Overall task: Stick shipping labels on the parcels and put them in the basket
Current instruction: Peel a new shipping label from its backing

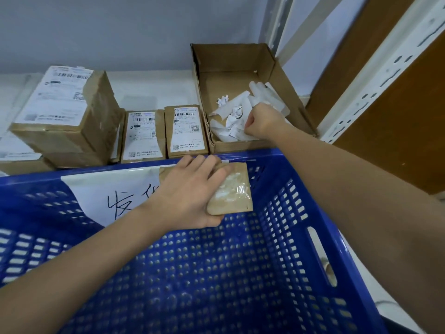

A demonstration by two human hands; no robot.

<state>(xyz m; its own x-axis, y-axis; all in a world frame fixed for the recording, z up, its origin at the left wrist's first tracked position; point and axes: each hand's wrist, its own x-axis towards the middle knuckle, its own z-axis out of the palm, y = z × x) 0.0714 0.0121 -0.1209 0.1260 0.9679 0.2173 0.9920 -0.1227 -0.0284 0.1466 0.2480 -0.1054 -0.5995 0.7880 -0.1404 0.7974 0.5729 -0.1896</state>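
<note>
White table against a pale grey wall. Left hand grips a flat brown taped parcel inside the blue perforated plastic basket. Right hand, fingers clenched, pinches white paper scraps in an open cardboard tray. Labelled brown boxes stand behind the basket.

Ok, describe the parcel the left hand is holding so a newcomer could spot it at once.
Start at the big blue basket that fills the lower picture. At its far wall, beside the handwritten white sheet, the left hand grips a small flat brown parcel. Unlike the parcels lined up on the shelf behind, its visible face shows shiny clear tape and no printed shipping label.
</note>
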